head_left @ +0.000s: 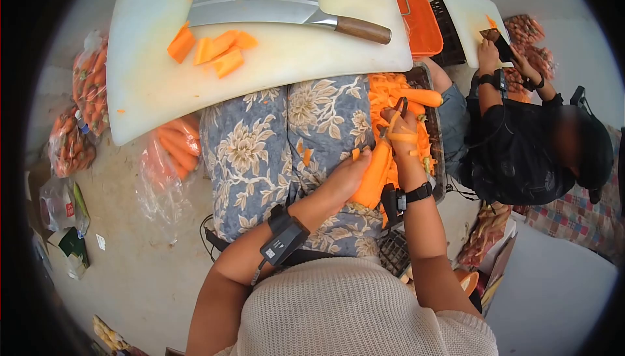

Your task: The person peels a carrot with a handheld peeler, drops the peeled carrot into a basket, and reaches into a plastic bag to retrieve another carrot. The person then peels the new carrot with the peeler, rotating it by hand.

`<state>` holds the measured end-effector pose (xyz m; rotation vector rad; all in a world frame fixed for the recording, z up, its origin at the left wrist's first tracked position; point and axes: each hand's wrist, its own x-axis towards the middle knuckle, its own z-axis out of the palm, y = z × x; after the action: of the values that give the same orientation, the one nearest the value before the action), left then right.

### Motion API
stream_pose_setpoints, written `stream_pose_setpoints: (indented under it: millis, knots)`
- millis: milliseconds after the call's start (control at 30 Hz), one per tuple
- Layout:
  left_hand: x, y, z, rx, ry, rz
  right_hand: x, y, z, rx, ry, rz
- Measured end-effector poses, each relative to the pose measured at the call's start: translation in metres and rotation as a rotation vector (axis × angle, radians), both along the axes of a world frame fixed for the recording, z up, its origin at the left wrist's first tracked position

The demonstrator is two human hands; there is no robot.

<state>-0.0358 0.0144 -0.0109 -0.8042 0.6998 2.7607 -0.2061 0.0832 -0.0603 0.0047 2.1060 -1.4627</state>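
Note:
A large peeled carrot (pixel 374 175) is gripped in my left hand (pixel 352 172), low over my lap at the crate's edge. My right hand (pixel 404 140) is closed on a peeler (pixel 393 116) at the carrot's upper end; a strip of orange peel lies across its fingers. Beneath and beside both hands, a dark crate (pixel 440 154) holds a heap of carrot peelings and another peeled carrot (pixel 420 97). A cleaver (pixel 257 3) with a wooden handle and several cut carrot pieces (pixel 224 50) lie on the white cutting board (pixel 273 72) in front.
Bags of carrots (pixel 91 79) stand on the left, and a clear bag of carrots (pixel 174 151) sits beside my legs. An orange bin (pixel 420 20) is behind the crate. On the right, a co-worker (pixel 521 141) holds a dark blade over another white board (pixel 465 11).

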Motion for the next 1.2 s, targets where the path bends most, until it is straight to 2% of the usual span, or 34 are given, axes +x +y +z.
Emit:
stream_pose_setpoints:
  millis: [100,167,300,333,433,567,600,700,800,867,900,967,1033,1133,1200]
  knots:
    - [0.001,-0.001,0.000,0.014,-0.025,-0.029,-0.001,0.001,0.003,-0.011,-0.047,-0.099]
    - [0.003,-0.002,-0.001,0.038,-0.023,-0.056,-0.004,0.003,0.012,-0.055,-0.190,-0.193]
    - [0.004,-0.002,-0.007,0.086,-0.007,-0.102,-0.007,0.017,0.007,-0.038,-0.145,-0.208]
    - [0.004,-0.002,-0.007,0.085,-0.005,-0.102,0.002,0.010,0.017,-0.121,-0.140,-0.332]
    - [0.006,-0.003,-0.003,0.058,-0.013,-0.116,-0.001,0.026,0.006,-0.166,-0.172,-0.303]
    - [0.008,-0.013,-0.001,0.237,0.072,-0.053,0.011,0.046,0.005,-0.039,-0.159,-0.332]
    - [0.009,-0.014,-0.002,0.319,0.064,-0.036,0.023,0.047,0.010,-0.106,-0.095,-0.342]
    - [0.007,-0.009,-0.001,0.298,0.140,0.057,0.057,0.053,0.023,-0.196,0.018,-0.344]
    - [0.008,-0.004,-0.003,0.300,0.130,0.076,0.096,0.042,0.078,-0.334,0.104,-0.276]
    - [0.007,-0.002,0.004,0.293,0.096,0.100,0.117,0.035,0.103,-0.296,0.242,-0.032]
    - [0.007,-0.001,0.007,0.291,0.062,0.131,0.123,0.030,0.106,-0.302,0.247,-0.036]
    - [0.007,0.000,0.010,0.273,0.076,0.145,0.132,0.022,0.108,-0.207,0.538,0.171]
    - [0.008,0.001,0.011,0.258,0.087,0.171,0.130,0.016,0.102,-0.255,0.521,0.212]
    - [0.010,0.000,0.007,0.293,0.034,0.140,0.122,0.009,0.085,-0.106,0.654,0.251]
    - [0.007,0.002,0.004,0.218,0.011,0.149,0.117,0.006,0.081,-0.102,0.646,0.244]
